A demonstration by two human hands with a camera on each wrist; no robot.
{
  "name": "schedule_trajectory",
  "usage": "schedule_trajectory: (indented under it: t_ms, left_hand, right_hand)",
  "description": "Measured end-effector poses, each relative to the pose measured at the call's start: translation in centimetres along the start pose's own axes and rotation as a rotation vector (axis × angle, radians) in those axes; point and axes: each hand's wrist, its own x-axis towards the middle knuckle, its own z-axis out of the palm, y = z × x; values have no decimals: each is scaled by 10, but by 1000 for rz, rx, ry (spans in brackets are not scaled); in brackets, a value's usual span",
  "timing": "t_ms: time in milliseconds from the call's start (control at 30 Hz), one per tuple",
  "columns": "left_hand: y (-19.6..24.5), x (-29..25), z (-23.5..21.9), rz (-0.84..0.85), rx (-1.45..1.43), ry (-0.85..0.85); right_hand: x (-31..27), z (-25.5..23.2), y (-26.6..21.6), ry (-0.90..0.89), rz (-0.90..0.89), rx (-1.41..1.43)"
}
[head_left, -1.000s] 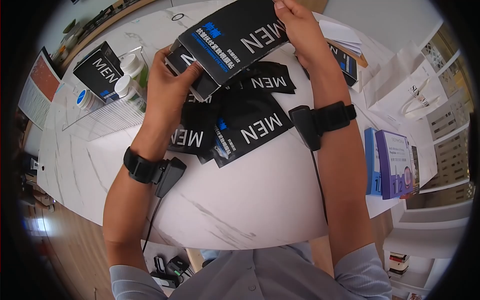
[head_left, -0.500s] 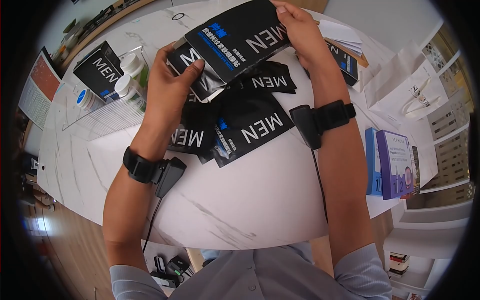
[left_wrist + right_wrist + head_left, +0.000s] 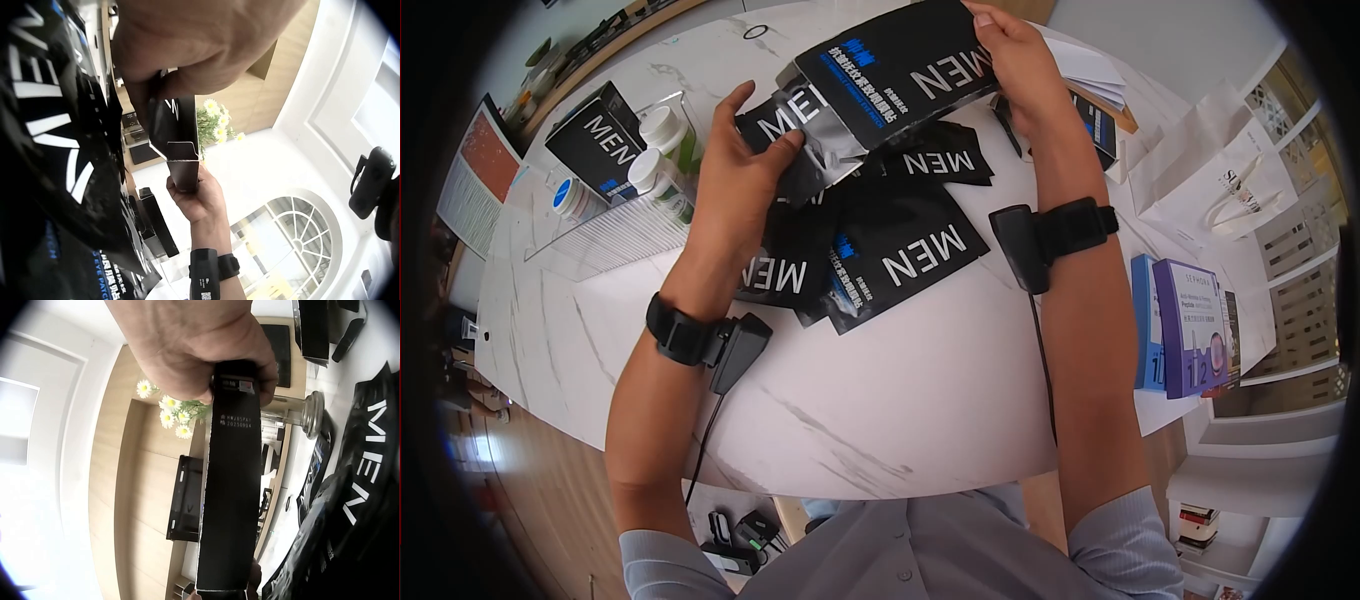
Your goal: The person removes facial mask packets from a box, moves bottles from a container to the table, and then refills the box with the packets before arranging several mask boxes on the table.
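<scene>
My right hand (image 3: 1025,75) grips the far right end of a black MEN box (image 3: 900,75), held tilted above the table. From the box's left end sticks out a black and silver sachet (image 3: 815,150), which my left hand (image 3: 735,165) pinches between thumb and fingers. Beneath lie several black MEN sachets (image 3: 905,260), overlapping on the marble table. In the right wrist view the right hand (image 3: 200,350) holds the box (image 3: 231,475) by its end, narrow side showing. An open flap (image 3: 182,151) shows at the box's end in the left wrist view, below the left hand (image 3: 200,44).
At left, a clear rack (image 3: 605,240) stands by white bottles (image 3: 655,172) and another black box (image 3: 595,140). To the right are a black box (image 3: 1095,130), papers (image 3: 1085,75), a white paper bag (image 3: 1200,170), and blue and purple boxes (image 3: 1190,320). A black ring (image 3: 756,32) lies behind.
The box has moved right with my right hand, while my left hand has stayed nearly in place. More of the sachet now shows outside the box's left end.
</scene>
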Motion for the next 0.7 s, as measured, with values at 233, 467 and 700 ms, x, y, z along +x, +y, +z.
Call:
schedule_trajectory:
  t_ms: [233,467,700]
  left_hand:
    - [-5,0,-4,50,103,14]
    - [-14,5,-4,181,131,65]
    - [-16,5,-14,-79,200,-117]
  right_hand:
    - [5,-22,4,65,-32,-114]
    - [0,-48,-26,269,-109,-210]
    - [3,-88,-37,422,-145,-280]
